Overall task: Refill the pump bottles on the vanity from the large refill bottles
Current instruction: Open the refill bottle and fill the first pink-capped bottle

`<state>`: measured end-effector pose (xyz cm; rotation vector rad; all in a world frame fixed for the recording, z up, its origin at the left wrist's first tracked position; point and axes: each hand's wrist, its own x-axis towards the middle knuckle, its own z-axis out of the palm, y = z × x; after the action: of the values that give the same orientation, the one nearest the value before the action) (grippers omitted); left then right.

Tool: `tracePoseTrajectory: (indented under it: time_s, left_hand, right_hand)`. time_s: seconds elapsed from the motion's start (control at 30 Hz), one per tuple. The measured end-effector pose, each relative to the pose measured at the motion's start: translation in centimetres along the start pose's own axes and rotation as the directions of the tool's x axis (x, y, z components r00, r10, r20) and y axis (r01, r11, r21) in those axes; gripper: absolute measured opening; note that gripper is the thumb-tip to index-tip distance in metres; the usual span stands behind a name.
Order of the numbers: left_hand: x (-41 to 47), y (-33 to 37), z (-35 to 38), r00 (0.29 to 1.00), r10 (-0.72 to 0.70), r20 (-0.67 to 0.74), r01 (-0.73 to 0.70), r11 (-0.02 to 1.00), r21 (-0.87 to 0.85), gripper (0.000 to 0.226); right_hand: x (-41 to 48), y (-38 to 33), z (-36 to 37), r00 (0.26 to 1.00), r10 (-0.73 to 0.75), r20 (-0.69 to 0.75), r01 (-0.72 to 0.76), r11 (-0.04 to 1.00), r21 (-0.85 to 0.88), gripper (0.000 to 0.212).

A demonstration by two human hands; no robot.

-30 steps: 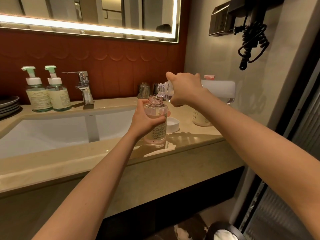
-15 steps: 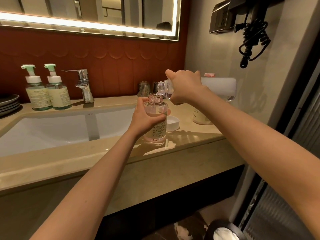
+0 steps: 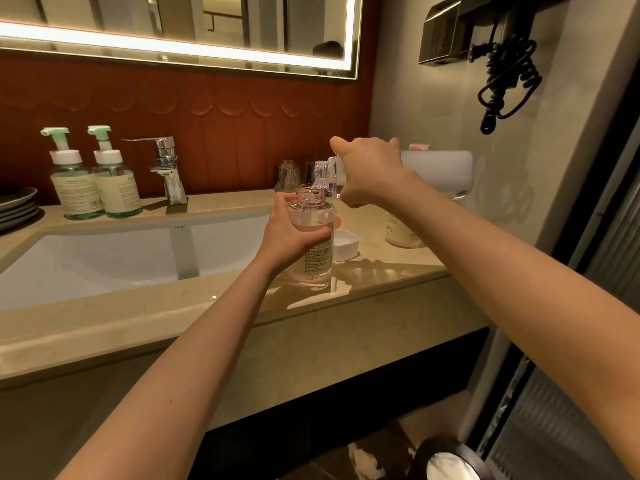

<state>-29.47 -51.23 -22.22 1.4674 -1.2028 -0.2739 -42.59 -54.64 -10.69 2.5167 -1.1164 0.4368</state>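
My left hand (image 3: 294,233) grips a clear pink-tinted bottle (image 3: 317,261) that stands open, without its pump, on the vanity (image 3: 381,271) near the front edge. My right hand (image 3: 369,171) holds a large refill bottle (image 3: 438,171) tipped on its side, its open neck (image 3: 322,173) just above the small bottle's mouth. Clear liquid runs from the neck into it. Two green-pump bottles (image 3: 74,187) (image 3: 117,188) stand at the back left by the faucet (image 3: 168,168).
A white cap (image 3: 344,244) lies right of the held bottle. Another labelled bottle (image 3: 398,233) stands behind my right forearm. Glass tumblers (image 3: 288,176) stand at the back wall. The sink (image 3: 104,258) fills the left; stacked plates (image 3: 17,206) at far left. A hairdryer cord (image 3: 505,81) hangs on the wall.
The refill bottle has tipped slightly further and liquid now flows into the small bottle. Both hands stay in nearly the same place.
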Motion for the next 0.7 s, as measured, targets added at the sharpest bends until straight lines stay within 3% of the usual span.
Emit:
tracePoseTrajectory:
  time_s: [0.7]
  left_hand:
    - [-0.05, 0.03, 0.01, 1.000, -0.006, 0.007, 0.006, 1.000, -0.010, 0.073]
  right_hand:
    - [0.15, 0.02, -0.06, 1.000, -0.004, 0.003, 0.004, 1.000, -0.006, 0.059]
